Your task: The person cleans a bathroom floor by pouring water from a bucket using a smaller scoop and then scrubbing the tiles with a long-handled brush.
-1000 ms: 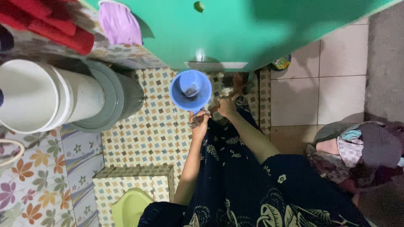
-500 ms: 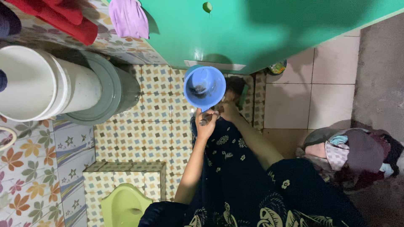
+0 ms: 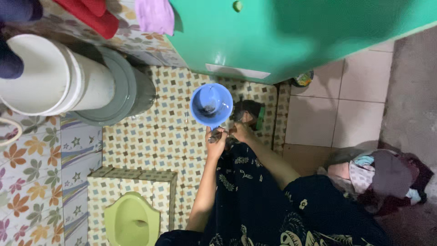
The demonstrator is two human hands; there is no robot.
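Observation:
My left hand (image 3: 215, 140) is closed around the handle of a round blue water dipper (image 3: 210, 105), held over the patterned tile floor (image 3: 154, 141). A little dark matter shows in the dipper's bottom. My right hand (image 3: 241, 131) is right beside the left, fingers closed on something thin that I cannot make out. Just beyond it lies a dark object with a green edge (image 3: 253, 114). My dark flowered garment (image 3: 255, 200) covers my lap and lower arms.
A green door (image 3: 291, 36) stands ahead. A white bucket (image 3: 45, 77) sits in a grey bucket (image 3: 127, 91) at the left. A green squat toilet (image 3: 132, 221) lies at the lower left, a pile of clothes (image 3: 387, 177) at the right. Red and purple cloths (image 3: 154, 16) hang above.
The dipper swung right and nearer the door, then came back left and lower. Both hands stayed together. The view has shifted slightly.

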